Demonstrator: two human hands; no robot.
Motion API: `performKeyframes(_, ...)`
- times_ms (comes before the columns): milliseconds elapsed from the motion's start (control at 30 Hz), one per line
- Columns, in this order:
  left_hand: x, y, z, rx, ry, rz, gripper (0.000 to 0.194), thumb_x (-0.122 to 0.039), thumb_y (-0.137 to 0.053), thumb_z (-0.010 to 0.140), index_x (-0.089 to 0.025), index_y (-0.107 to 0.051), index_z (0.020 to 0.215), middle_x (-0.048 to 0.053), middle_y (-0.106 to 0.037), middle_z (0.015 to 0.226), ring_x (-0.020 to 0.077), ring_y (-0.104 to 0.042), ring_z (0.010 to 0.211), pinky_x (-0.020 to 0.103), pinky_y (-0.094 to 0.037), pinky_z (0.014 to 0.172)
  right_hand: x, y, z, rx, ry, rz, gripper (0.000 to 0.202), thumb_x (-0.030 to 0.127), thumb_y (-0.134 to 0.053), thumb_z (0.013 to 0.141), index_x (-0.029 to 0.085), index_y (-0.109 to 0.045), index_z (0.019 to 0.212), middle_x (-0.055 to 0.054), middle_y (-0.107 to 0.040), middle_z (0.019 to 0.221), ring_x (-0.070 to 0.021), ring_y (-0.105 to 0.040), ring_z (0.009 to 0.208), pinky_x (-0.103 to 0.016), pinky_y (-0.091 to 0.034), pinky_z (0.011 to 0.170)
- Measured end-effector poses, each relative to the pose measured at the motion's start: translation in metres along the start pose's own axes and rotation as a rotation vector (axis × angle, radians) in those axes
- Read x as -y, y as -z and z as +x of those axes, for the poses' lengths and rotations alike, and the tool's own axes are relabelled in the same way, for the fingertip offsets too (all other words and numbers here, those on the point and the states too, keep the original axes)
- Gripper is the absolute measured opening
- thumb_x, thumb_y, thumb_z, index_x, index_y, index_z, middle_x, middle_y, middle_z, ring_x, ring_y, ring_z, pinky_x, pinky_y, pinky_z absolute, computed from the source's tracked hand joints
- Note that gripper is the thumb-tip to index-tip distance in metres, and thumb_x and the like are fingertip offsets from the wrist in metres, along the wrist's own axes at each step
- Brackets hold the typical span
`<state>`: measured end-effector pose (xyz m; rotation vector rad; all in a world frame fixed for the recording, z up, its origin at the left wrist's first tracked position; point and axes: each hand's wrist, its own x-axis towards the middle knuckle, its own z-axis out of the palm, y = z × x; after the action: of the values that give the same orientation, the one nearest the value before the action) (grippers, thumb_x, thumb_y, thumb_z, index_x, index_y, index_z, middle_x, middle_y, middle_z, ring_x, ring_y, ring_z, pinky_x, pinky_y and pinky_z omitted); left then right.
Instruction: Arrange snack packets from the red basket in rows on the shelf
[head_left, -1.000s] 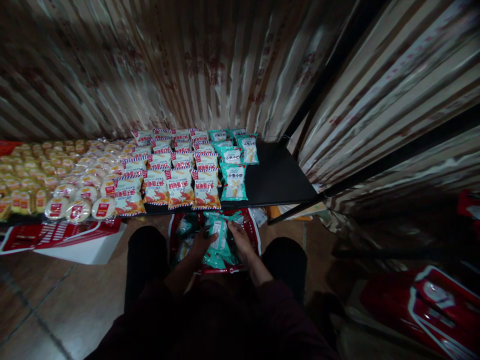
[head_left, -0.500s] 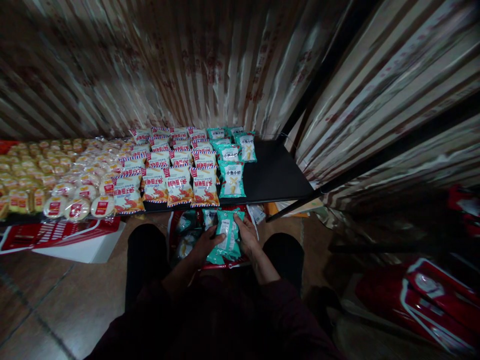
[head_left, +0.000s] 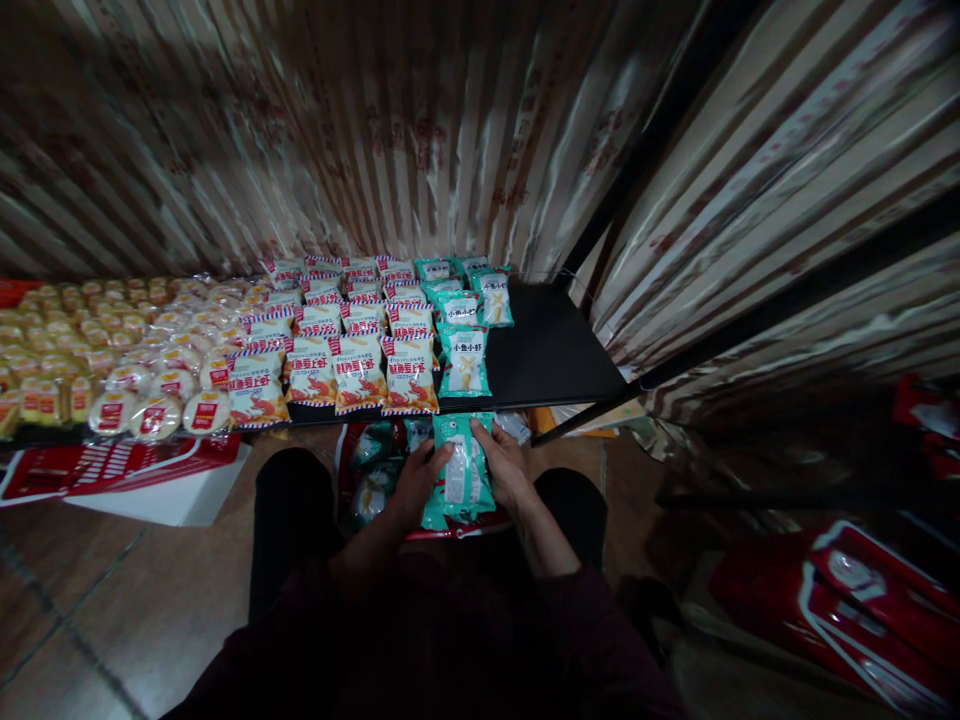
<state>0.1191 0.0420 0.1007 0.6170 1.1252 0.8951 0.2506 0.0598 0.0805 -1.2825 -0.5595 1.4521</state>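
Observation:
Between my two hands is a teal snack bag (head_left: pixel 459 462), its printed back facing up. My left hand (head_left: pixel 415 487) grips its left side, thumb on top; my right hand (head_left: pixel 504 462) is closed on its upper right side. Beneath it a red box (head_left: pixel 343 470) stands between my knees, with more teal bags (head_left: pixel 373 495) inside. On the black shelf (head_left: pixel 555 340) just ahead, teal bags with white fronts (head_left: pixel 465 360) form the rightmost group. Left of them are rows of white and orange snack bags (head_left: pixel 358 372).
Round wrapped snacks (head_left: pixel 160 416) and small yellow packs (head_left: pixel 39 400) fill the shelf's left end. A black metal post (head_left: pixel 585 415) slants at the shelf's right corner. Red packaging (head_left: pixel 862 600) lies at lower right, and a red and white carton (head_left: pixel 172 480) is under the shelf.
Both hands have shifted slightly to the right with the teal bag and raised it a little toward me. The bags on the shelf look unchanged.

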Motion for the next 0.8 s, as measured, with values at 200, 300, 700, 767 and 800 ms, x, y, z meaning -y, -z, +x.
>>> performKeyframes(200, -0.004, 0.000, -0.001, -0.016, -0.036, 0.009, 0.051, -0.056, -0.075, 0.059, -0.014, -0.068, 0.089, 0.004, -0.070, 0.071, 0.0177, -0.065, 0.066, 0.026, -0.050, 0.061, 0.006, -0.002, -0.005, -0.035, 0.039, -0.069, 0.050, 0.062, -0.072, 0.063, 0.020, -0.067, 0.090, -0.001, -0.073, 0.074, -0.0201, -0.068, 0.069, -0.027, -0.052, 0.057)
performKeyframes(300, -0.008, 0.001, 0.002, -0.054, -0.078, -0.005, 0.050, -0.056, -0.073, 0.062, -0.015, -0.068, 0.090, 0.003, -0.070, 0.073, 0.0166, -0.064, 0.066, 0.025, -0.049, 0.062, 0.011, 0.000, -0.010, -0.028, 0.112, -0.143, 0.048, 0.062, -0.068, 0.067, 0.021, -0.068, 0.090, -0.002, -0.073, 0.084, -0.0201, -0.067, 0.080, -0.027, -0.052, 0.067)
performKeyframes(700, -0.013, -0.001, 0.006, -0.096, -0.160, -0.082, 0.045, -0.055, -0.071, 0.066, -0.016, -0.065, 0.088, 0.003, -0.068, 0.079, 0.0136, -0.061, 0.068, 0.023, -0.047, 0.063, 0.013, 0.010, -0.034, 0.133, 0.157, -0.187, 0.057, 0.054, -0.076, 0.065, 0.023, -0.066, 0.112, -0.006, -0.072, 0.102, -0.0234, -0.065, 0.096, -0.033, -0.053, 0.081)
performKeyframes(767, -0.014, -0.004, 0.004, -0.079, -0.170, -0.075, 0.047, -0.057, -0.071, 0.065, -0.016, -0.064, 0.089, 0.003, -0.069, 0.079, 0.0147, -0.061, 0.070, 0.024, -0.048, 0.064, 0.013, 0.012, -0.035, 0.116, 0.144, -0.199, 0.059, 0.054, -0.077, 0.063, 0.023, -0.067, 0.112, -0.006, -0.071, 0.106, -0.0248, -0.065, 0.099, -0.034, -0.052, 0.083)
performKeyframes(800, -0.016, -0.005, 0.002, -0.072, -0.171, -0.067, 0.048, -0.057, -0.071, 0.064, -0.016, -0.064, 0.089, 0.003, -0.069, 0.080, 0.0153, -0.062, 0.071, 0.024, -0.048, 0.065, 0.013, 0.013, -0.035, 0.098, 0.137, -0.210, 0.061, 0.055, -0.078, 0.062, 0.022, -0.067, 0.111, -0.007, -0.071, 0.108, -0.0256, -0.064, 0.100, -0.036, -0.052, 0.085)
